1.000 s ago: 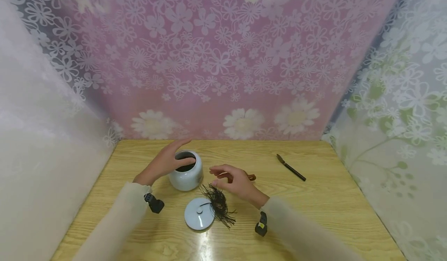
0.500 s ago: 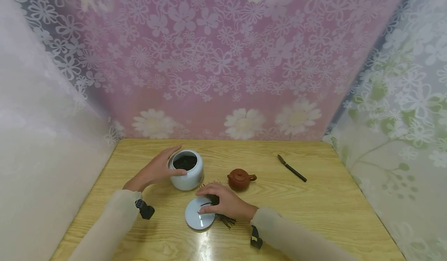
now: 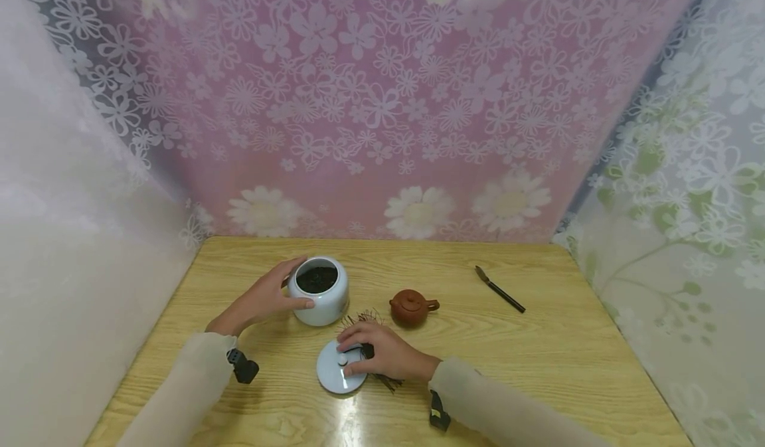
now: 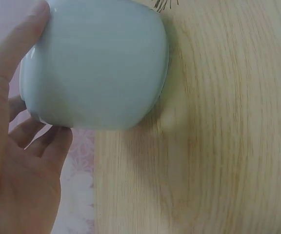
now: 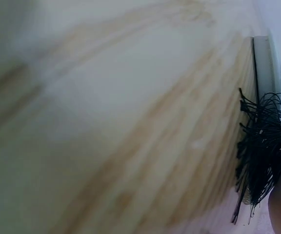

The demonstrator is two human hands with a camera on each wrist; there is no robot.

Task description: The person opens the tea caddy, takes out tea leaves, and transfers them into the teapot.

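Observation:
At the left of the table stands a pale, glossy lidless jar (image 3: 319, 306) with dark, leaf-like contents (image 3: 317, 279). My left hand (image 3: 265, 301) grips it from the left, thumb on the near side; in the left wrist view, fingers reach around the jar (image 4: 101, 63). In front lies its round white lid (image 3: 332, 375), knob up. My right hand (image 3: 385, 352) is over the lid's right side, thumb and fingers curved about the knob (image 3: 342, 360) with gaps showing. A tassel of dark strands (image 5: 265, 141) lies against the lid, partly hidden under this hand.
A small reddish-brown clay teapot (image 3: 410, 307) sits right of the jar, its handle to the right. Farther right lies a dark-handled brush (image 3: 501, 291). The wooden table (image 3: 538, 354) ends at a pink floral backdrop (image 3: 370, 135), with pale cloth on both sides.
My right hand has come down and left from near the teapot to the lid's knob, uncovering the teapot. The left hand has drawn back from over the jar's mouth to its left side.

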